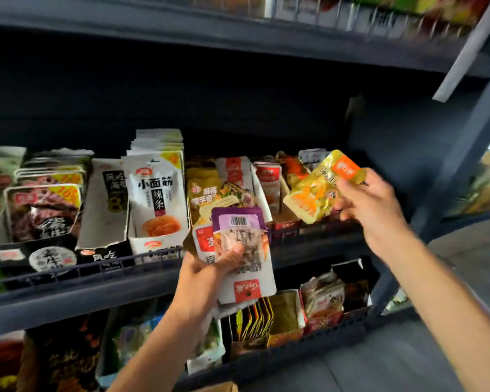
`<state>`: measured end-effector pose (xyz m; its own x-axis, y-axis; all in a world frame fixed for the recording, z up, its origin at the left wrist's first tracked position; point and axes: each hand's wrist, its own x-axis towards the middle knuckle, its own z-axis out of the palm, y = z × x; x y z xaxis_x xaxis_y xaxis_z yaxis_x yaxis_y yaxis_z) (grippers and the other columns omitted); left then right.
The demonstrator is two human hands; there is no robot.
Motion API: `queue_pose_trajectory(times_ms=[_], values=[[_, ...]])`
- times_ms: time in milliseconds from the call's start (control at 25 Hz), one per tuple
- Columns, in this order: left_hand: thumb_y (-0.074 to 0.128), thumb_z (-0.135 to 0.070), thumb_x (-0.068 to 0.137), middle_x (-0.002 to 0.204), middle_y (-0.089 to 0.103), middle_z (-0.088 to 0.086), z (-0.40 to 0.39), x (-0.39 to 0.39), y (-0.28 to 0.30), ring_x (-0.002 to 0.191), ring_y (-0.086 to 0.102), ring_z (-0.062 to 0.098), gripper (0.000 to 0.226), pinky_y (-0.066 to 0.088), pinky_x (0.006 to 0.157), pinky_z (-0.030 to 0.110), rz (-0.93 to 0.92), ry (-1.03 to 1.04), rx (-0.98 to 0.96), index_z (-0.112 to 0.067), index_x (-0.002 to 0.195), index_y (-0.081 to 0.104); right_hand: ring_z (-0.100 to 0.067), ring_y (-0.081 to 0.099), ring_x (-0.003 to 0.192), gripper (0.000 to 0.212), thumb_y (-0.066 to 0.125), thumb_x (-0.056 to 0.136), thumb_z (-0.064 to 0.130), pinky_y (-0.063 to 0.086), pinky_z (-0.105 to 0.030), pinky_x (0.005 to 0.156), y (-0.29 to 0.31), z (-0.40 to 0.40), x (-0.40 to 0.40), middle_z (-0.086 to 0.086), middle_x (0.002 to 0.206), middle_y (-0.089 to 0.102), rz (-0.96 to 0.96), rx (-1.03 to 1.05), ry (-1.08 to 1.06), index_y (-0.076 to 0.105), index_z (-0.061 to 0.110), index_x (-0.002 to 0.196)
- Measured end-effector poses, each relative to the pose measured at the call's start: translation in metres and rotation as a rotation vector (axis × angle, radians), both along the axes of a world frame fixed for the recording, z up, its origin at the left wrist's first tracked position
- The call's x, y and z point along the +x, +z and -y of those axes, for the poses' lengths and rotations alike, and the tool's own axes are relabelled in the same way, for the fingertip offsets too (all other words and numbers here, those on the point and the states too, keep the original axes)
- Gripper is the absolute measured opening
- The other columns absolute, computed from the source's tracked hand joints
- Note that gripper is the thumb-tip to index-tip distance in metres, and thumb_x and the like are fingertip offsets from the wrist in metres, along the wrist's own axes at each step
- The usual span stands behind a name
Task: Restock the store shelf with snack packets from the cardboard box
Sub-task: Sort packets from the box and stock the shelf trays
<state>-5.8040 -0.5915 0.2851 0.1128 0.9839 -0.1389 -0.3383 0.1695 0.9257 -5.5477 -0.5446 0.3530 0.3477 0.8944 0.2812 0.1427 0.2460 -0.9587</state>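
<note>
Your right hand (365,202) pinches the yellow packet (317,188) by its corner, tilted with its long side running from 1 down to 7 o'clock, just over the shelf bin (287,222) at 7 o'clock, while your left hand (210,267) grips more packets (244,250).

Above the upright packets (156,190) on the middle shelf (77,295) a tall dark gap stays open to the far wall, roofed by the upper shelf (181,26), while the front rail (102,267) bars the near edge.
</note>
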Motion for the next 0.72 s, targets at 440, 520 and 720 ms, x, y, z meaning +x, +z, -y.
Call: queue_pose_trajectory(times_ms=[440, 520, 720], values=[[0.080, -0.025, 0.065, 0.098, 0.077, 0.012, -0.022, 0.007, -0.003, 0.082, 0.075, 0.033, 0.059, 0.059, 0.065, 0.055, 0.011, 0.013, -0.012, -0.013, 0.119, 0.060, -0.023, 0.063, 0.095, 0.027, 0.068, 0.088, 0.023, 0.046, -0.028, 0.067, -0.015, -0.060, 0.020, 0.000, 0.112, 0.057, 1.026, -0.038, -0.441, 0.057, 0.020, 0.113], [0.079, -0.021, 0.068, 0.095, 0.077, 0.012, -0.023, 0.008, -0.004, 0.079, 0.075, 0.033, 0.048, 0.059, 0.063, 0.054, 0.010, 0.041, 0.011, -0.012, 0.113, 0.064, -0.019, 0.065, 0.085, 0.019, 0.065, 0.092, 0.027, 0.048, -0.025, 0.060, -0.020, -0.031, -0.013, 0.002, 0.099, 0.063, 0.808, 0.156, -0.292, 0.059, 0.015, 0.105], [0.071, -0.018, 0.081, 0.099, 0.075, 0.019, -0.016, 0.006, -0.002, 0.085, 0.074, 0.039, 0.029, 0.060, 0.067, 0.054, -0.008, 0.013, 0.090, -0.009, 0.108, 0.067, -0.003, 0.069, 0.075, 0.022, 0.072, 0.087, 0.034, 0.047, -0.015, 0.053, -0.036, 0.020, -0.085, 0.008, 0.089, 0.074, 0.317, -0.380, 0.454, 0.066, 0.027, 0.107]])
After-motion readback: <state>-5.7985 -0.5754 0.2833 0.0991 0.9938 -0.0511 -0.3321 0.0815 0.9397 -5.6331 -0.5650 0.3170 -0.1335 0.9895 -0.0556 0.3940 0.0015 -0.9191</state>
